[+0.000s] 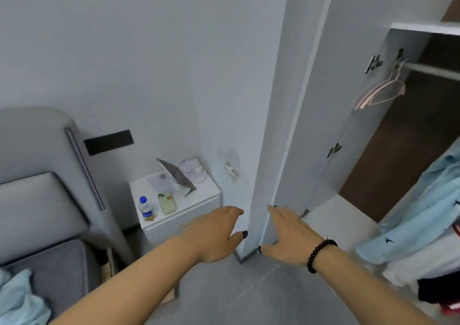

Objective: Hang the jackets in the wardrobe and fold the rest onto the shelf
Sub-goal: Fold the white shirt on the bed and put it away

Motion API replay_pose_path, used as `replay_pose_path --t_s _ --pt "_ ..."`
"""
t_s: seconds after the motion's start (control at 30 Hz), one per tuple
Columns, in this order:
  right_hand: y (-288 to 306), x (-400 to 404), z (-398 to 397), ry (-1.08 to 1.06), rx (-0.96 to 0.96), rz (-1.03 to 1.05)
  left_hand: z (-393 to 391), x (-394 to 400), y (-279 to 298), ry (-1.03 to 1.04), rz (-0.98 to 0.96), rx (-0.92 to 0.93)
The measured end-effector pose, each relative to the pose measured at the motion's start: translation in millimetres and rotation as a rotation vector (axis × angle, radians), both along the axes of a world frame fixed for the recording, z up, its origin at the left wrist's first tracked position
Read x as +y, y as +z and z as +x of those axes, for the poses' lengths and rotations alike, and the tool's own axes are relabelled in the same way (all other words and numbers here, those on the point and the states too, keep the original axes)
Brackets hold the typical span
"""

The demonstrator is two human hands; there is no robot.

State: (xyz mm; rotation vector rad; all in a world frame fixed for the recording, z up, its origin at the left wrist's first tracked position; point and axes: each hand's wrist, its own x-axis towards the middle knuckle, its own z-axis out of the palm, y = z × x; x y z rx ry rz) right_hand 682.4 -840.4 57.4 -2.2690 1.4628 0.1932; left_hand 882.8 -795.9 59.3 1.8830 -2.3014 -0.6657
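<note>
Head view: left hand [216, 232] and right hand [288, 235] flank the open wardrobe door [281, 125] edge, fingers extended, holding nothing. Pink hangers [380, 91] on rail [433, 70]. Light-blue garment [423, 215] overhangs shelf [341, 225].

Matt grey wardrobe door [293, 125], metal rail [433, 70], pink plastic hangers [380, 91].

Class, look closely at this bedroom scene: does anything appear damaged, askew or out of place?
Yes. On the wall beside the nightstand, a small white fitting hangs tilted amid scuffed, discoloured paint. A light blue garment lies crumpled on the bed, not yet folded or hung.
</note>
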Motion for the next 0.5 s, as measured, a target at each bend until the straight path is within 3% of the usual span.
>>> replay_pose_path --t_s 0.33,0.5 --pt "-53 43 108 0.278 0.069 0.031 101 88 -60 0.283 0.136 0.075" --pt "-81 44 182 0.413 0.088 0.058 162 108 -85 0.445 0.189 0.207"
